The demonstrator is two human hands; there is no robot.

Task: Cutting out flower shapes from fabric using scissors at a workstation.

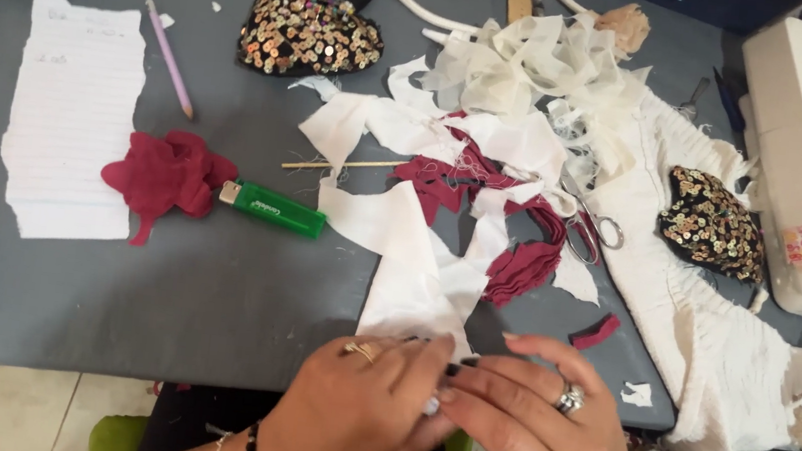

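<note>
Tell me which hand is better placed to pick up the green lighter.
Left. The left hand sits at the table's near edge on the lighter's side, with bare grey table between them. The right hand would have to cross over the left hand to reach the green lighter.

hands 2 [361, 402] | sequined cups 2 [308, 29] | lighter 1 [274, 208] | pencil 1 [170, 58] | scissors 1 [587, 227] (half buried)

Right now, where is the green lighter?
In the head view the green lighter lies flat on the grey table, left of centre, between the dark red fabric flower and the white cloth scraps, below a thin wooden stick.
</note>
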